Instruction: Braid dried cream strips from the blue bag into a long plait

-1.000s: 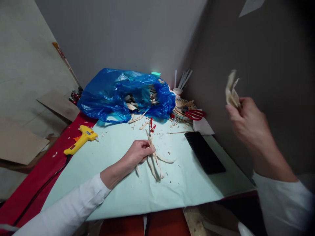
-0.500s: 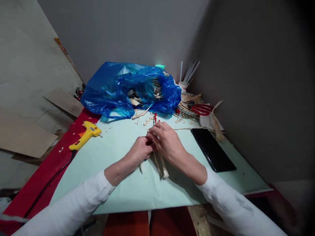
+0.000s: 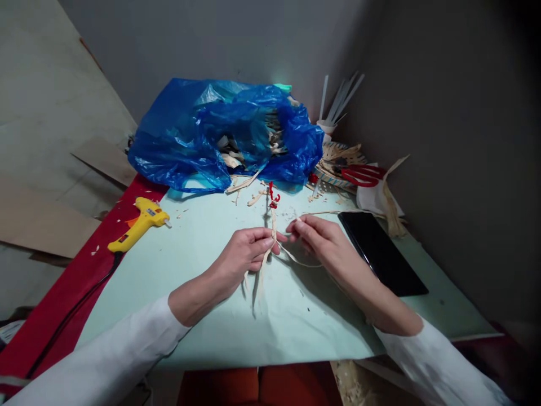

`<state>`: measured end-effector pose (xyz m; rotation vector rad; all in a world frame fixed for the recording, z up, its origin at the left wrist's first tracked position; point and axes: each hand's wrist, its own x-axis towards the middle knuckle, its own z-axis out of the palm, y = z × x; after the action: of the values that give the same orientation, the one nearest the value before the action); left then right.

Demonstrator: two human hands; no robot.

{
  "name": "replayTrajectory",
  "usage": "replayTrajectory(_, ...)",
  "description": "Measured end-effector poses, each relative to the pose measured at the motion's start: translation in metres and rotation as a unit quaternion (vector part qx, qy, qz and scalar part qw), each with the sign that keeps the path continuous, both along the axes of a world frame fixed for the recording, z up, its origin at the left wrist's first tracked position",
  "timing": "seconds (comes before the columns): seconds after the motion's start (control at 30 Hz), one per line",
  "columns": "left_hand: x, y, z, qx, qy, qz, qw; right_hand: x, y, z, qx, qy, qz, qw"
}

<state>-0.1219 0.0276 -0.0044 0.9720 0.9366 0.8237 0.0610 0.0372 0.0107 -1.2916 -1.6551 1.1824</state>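
Note:
A thin braid of pale dried plant fibre (image 3: 274,225) stands up from my left hand (image 3: 247,251), which pinches it between thumb and fingers. Its far end carries a red twisted bit (image 3: 274,197). Loose fibre ends hang below the left fingers, over the mat. From the braid, one narrow strand (image 3: 296,260) curves right and passes beneath my right hand (image 3: 319,234). The right thumb and fingertips are pinched, with a small pale bit of strand showing between them. Where the rest of this strand runs is hidden by the hand.
A blue plastic bag (image 3: 169,129) of fibre scraps lies at the back. The yellow glue gun (image 3: 137,225) is on the left, its cord trailing forward. On the right are a black phone or tablet (image 3: 382,256), red-handled scissors (image 3: 363,175), a woven basket (image 3: 333,172) and a cup of white sticks (image 3: 326,127).
My hands, close together before, have separated; the right has moved right. The braid and its red end now show more fully, with a strand stretching out sideways. The view has shifted slightly.

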Motion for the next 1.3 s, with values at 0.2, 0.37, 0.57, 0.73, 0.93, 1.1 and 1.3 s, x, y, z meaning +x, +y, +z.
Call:
replayTrajectory(0.2, 0.003, -0.004, -0.002, 0.011, -0.027, -0.001, 1.000, -0.009, -0.007, -0.004, 0.036, -0.098, 0.086, 0.991)
replayTrajectory(0.37, 0.005, -0.006, -0.002, 0.015, -0.030, 0.020, 0.999, -0.006, -0.009, -0.008, 0.031, -0.098, 0.117, 0.988)
replayTrajectory(0.57, 0.005, -0.005, 0.002, -0.020, -0.019, 0.016, 0.999, -0.008, -0.014, -0.007, 0.095, -0.242, 0.102, 0.960)
replayTrajectory(0.73, 0.003, -0.005, 0.005, -0.057, -0.013, 0.032, 0.998, -0.010, -0.016, -0.006, 0.160, -0.339, 0.156, 0.914)
replayTrajectory(0.93, -0.004, -0.001, 0.007, -0.066, -0.016, 0.009, 0.998, -0.006, -0.014, 0.002, 0.227, -0.441, 0.180, 0.849)
replayTrajectory(1.1, -0.006, 0.003, 0.009, -0.080, -0.017, -0.020, 0.996, -0.009, -0.017, 0.001, 0.242, -0.501, 0.145, 0.818)
replayTrajectory(1.3, -0.005, 0.002, 0.004, -0.057, -0.009, -0.054, 0.997, -0.013, -0.020, -0.005, 0.217, -0.513, 0.096, 0.825)
